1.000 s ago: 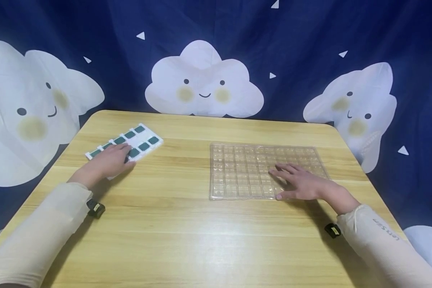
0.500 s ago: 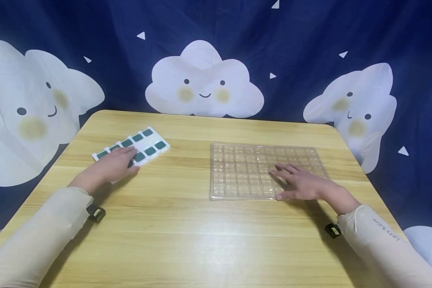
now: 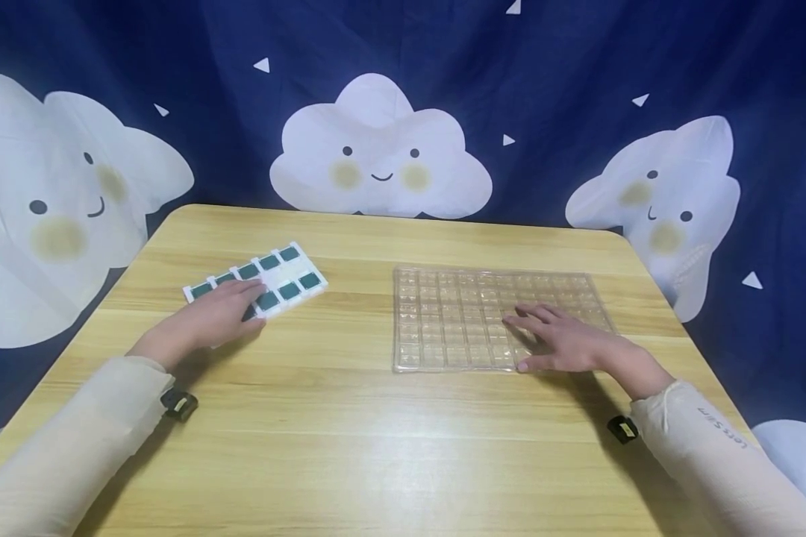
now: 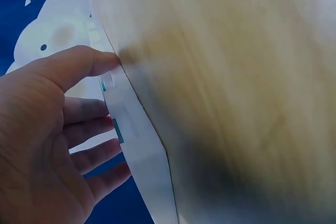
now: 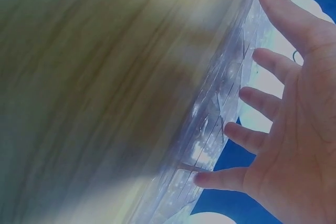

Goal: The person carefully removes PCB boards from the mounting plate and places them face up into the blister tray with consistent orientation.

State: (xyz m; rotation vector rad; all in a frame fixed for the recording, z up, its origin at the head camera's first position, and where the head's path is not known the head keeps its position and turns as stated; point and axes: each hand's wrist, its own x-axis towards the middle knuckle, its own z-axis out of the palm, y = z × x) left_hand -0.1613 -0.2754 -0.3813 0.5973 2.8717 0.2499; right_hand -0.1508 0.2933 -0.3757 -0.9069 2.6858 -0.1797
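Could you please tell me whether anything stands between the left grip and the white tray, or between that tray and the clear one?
Nothing visible does: the left grip touches the white tray, and, in the head view, only tabletop shows between the white tray and the clear tray.

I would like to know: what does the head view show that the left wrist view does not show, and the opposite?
Only the head view shows the right hand, its fingers over the clear gridded tray, and the pale sleeves on both arms. Only the left wrist view shows the palm side of the left hand. Both share the left hand itself, the white tray with its green squares, seen only as slivers from the wrist, the wooden table and the blue backdrop with white clouds.
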